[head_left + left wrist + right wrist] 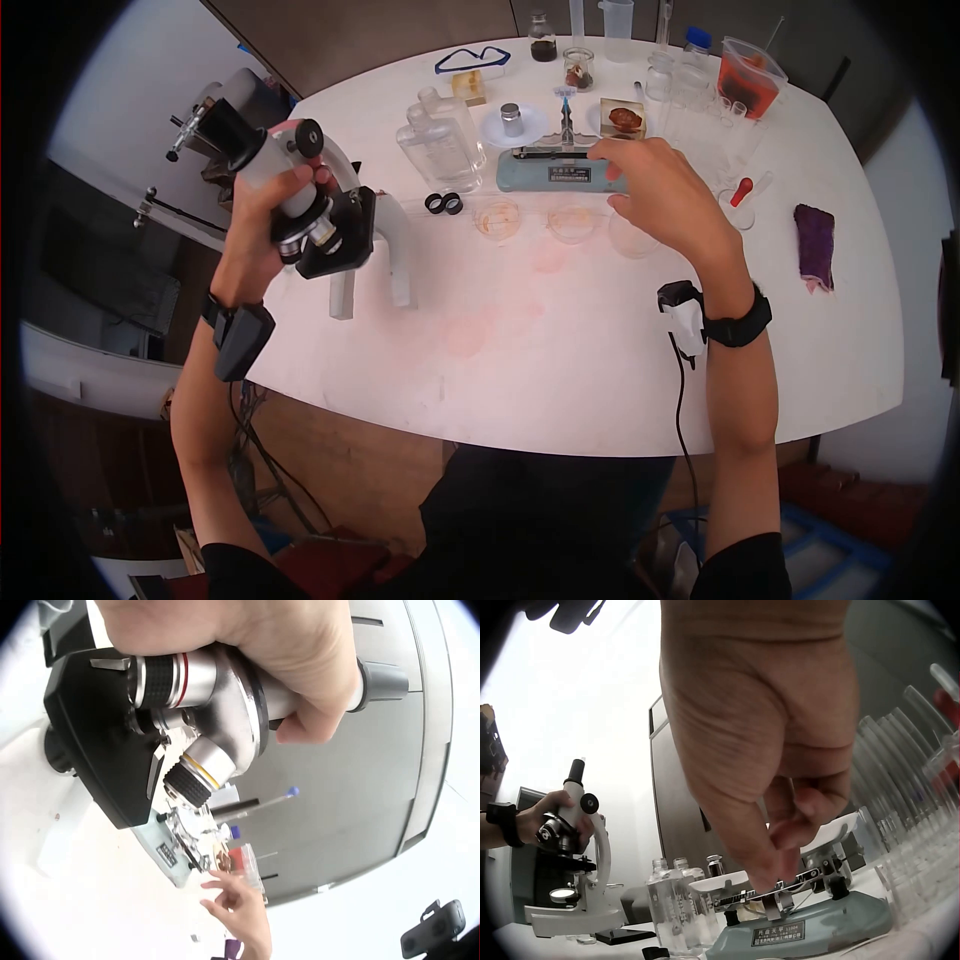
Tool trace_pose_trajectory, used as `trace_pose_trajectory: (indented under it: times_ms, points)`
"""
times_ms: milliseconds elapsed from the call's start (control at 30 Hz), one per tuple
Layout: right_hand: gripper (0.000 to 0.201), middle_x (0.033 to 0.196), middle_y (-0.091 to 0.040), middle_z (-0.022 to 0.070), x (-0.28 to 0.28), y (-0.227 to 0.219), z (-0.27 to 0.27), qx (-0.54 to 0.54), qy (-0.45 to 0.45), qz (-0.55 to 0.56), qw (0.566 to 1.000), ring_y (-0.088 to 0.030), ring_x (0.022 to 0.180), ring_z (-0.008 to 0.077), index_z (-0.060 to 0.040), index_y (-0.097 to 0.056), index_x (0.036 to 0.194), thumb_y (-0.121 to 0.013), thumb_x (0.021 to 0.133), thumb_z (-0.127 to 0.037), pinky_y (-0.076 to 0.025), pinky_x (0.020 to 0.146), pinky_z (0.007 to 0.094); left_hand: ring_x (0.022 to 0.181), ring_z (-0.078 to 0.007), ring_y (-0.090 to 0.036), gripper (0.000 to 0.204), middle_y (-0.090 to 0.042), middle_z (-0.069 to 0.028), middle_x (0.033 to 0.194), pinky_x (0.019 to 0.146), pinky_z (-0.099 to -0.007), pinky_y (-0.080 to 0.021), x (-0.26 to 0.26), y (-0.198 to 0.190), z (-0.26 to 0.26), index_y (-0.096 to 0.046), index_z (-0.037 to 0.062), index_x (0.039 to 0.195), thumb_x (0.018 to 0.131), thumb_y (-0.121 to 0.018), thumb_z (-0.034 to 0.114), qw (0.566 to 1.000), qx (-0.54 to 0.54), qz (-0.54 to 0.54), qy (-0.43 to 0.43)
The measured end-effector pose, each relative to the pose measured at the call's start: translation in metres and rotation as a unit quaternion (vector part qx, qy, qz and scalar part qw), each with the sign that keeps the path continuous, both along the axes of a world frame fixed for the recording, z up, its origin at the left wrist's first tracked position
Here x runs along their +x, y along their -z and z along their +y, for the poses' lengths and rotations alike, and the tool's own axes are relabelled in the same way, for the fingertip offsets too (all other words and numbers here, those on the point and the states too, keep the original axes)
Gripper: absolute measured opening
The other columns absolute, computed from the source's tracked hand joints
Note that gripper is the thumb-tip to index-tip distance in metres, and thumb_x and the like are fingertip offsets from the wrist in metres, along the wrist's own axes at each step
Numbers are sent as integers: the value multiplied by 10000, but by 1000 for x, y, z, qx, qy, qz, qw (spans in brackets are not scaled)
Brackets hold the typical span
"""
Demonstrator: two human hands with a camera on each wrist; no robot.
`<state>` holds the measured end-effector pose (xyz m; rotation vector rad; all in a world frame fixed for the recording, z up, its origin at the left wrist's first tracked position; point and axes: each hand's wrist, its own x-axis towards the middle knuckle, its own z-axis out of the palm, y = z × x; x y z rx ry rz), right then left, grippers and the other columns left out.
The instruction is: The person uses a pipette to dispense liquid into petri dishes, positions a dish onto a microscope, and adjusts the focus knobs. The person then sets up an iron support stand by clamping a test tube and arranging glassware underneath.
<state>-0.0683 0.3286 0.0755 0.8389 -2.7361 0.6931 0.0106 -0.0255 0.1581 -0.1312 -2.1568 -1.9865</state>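
Note:
My left hand grips the tube of a white microscope at the table's left edge, just above its objective turret; the black stage lies beneath. My right hand reaches over a blue-green beam balance at the middle back. In the right wrist view its fingers curl down and pinch the balance's beam above the base. The microscope stands far left there.
Glass bottles and two black rings sit between microscope and balance. Petri dishes lie in front of it. At the back are goggles, jars, glassware and an orange-filled tub. A purple cloth lies at the right.

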Motion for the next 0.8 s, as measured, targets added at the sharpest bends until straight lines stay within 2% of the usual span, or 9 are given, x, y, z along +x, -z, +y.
trace_pose_trajectory:
  times_ms: [200, 467, 533, 600, 800]
  points:
    - [420, 974, -661, 136, 4, -6, -4, 7, -13, -16, 1000, -614, 874, 318, -33, -619, 1138, -690, 728, 27, -489, 769, 393, 846, -182, -629, 683, -594, -87, 936, 827, -347, -535, 31, 15, 43, -421, 30, 1313, 699, -716, 82, 998, 31, -20, 55]
    - [444, 940, -663, 145, 3, -1, -7, 2, -24, -25, 999, -618, 864, 327, -32, -619, 1146, -701, 712, 13, -488, 783, 397, 874, -164, -626, 705, -599, -76, 945, 818, -337, -521, 43, 37, 102, -380, 67, 1326, 708, -705, -30, 984, 119, -41, 124]
    - [447, 931, -663, 145, 2, 6, -8, 1, -25, -23, 999, -618, 871, 328, -27, -619, 1143, -706, 706, 8, -490, 786, 398, 862, -176, -605, 755, -582, -71, 949, 811, -350, -515, 44, 41, 114, -382, 80, 1347, 697, -764, 125, 988, 87, -51, 115]
    - [413, 964, -659, 222, 0, 14, -8, -50, -52, 13, 997, -596, 944, 396, 23, -636, 1087, -667, 675, 53, -476, 863, 438, 876, -166, -607, 763, -593, -69, 938, 807, -336, -506, 43, 47, 125, -365, 89, 1355, 702, -760, 103, 988, 83, -48, 122]
    - [466, 978, -662, 207, 0, 16, -11, -2, -65, 0, 998, -574, 992, 372, 12, -626, 1118, -659, 656, 65, -462, 872, 431, 890, -154, -607, 741, -604, -65, 956, 810, -322, -504, 41, 50, 142, -357, 95, 1354, 725, -746, 50, 989, 46, -66, 124]
